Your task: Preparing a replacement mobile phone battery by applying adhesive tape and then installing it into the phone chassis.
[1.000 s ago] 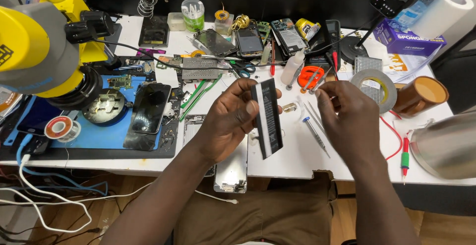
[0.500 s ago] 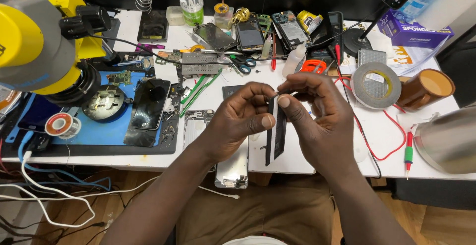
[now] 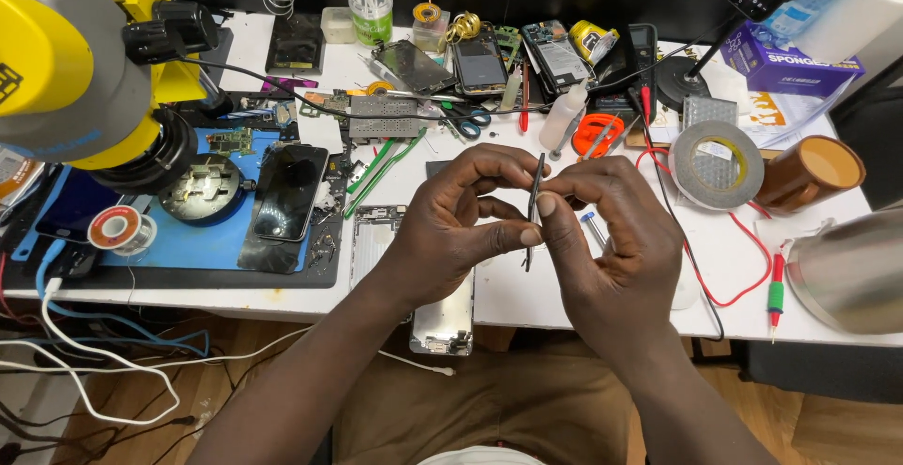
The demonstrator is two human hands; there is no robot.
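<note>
We're pinching this thin battery (image 3: 533, 204) edge-on, left hand (image 3: 451, 230) and right hand (image 3: 607, 239) fingertips closed on its rims — looks light, bendy, puncture-prone.

A single view comes from a camera worn on the person's head, looking steeply down and forward over the lap onto the white tabletop (image 3: 527, 300). It sits close: both forearms rise from the bottom edge and the left hand (image 3: 451, 230) and right hand (image 3: 611, 239) meet mid-frame. The tabletop's far edge reaches the top; floor shows lower left.
</note>
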